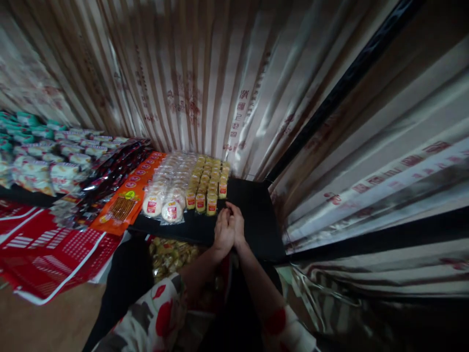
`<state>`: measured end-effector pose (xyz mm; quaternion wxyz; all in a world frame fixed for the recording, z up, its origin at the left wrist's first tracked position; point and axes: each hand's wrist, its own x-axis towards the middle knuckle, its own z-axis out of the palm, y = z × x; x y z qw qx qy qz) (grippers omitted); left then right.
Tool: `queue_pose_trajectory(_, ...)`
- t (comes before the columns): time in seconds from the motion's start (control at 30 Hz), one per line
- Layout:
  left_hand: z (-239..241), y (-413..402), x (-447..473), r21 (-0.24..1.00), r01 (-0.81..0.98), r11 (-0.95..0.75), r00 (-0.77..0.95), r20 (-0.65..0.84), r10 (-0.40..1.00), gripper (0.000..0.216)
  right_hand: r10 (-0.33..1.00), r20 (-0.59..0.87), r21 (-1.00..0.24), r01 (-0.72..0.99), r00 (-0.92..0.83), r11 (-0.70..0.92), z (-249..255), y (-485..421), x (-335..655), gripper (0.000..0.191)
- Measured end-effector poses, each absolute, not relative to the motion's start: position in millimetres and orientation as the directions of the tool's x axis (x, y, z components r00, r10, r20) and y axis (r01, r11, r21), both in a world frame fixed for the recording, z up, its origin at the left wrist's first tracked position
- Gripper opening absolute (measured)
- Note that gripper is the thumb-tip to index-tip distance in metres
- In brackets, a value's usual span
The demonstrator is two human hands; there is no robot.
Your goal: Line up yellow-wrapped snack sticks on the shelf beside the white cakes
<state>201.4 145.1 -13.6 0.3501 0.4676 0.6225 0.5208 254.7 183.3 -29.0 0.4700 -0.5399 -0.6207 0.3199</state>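
Observation:
My left hand (pixel 223 230) and my right hand (pixel 237 222) are pressed side by side at the front of a black shelf (pixel 256 215), fingers curled together. They touch the near end of the rows of small yellow packets (pixel 209 186), right at the last packet. What the fingers hold is hidden. Left of those rows lie clear packs of round white cakes (pixel 163 203).
Orange snack packs (pixel 126 200), dark packets (pixel 117 166) and white-and-green bags (pixel 47 156) fill the shelf to the left. Red printed sheets (pixel 47 249) lie at lower left. A bag of yellowish sweets (pixel 170 254) sits below the shelf. Striped curtain (pixel 205 73) hangs behind and right.

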Motion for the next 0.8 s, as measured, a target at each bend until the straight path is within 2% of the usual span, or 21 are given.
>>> queue_pose_trajectory(0.1,-11,109,195,0.952,0.305,0.03,-0.311,0.07,0.948,0.039,0.968,0.25,-0.91,0.339,-0.016,0.24,-25,150,254,0.039)
queue_pose_trajectory(0.23,-8,55,176,0.918,0.38,-0.111,-0.213,0.203,0.956,0.04,0.964,0.255,-0.909,0.319,-0.079,0.267,-22,100,247,0.035)
queue_pose_trajectory(0.37,-12,12,151,0.902,0.425,-0.079,-0.153,0.157,0.976,0.034,0.971,0.194,-0.912,0.338,-0.143,0.232,-34,60,236,0.035)
queue_pose_trajectory(0.5,-31,-8,123,0.843,0.533,0.067,-0.107,-0.011,0.994,0.03,0.953,0.044,-0.832,0.517,-0.298,0.2,-56,36,227,0.034)
queue_pose_trajectory(0.63,-55,-12,93,0.611,0.736,0.291,-0.18,-0.238,0.954,0.03,0.906,-0.143,-0.712,0.677,-0.399,0.186,-75,26,220,0.035)
queue_pose_trajectory(0.73,-67,-7,77,0.413,0.859,0.303,-0.157,-0.351,0.923,0.034,0.868,-0.259,-0.627,0.757,-0.424,0.183,-85,25,215,0.034)
queue_pose_trajectory(0.8,-73,-3,72,0.347,0.898,0.27,-0.103,-0.433,0.896,0.032,0.829,-0.333,-0.589,0.786,-0.449,0.189,-92,25,211,0.032)
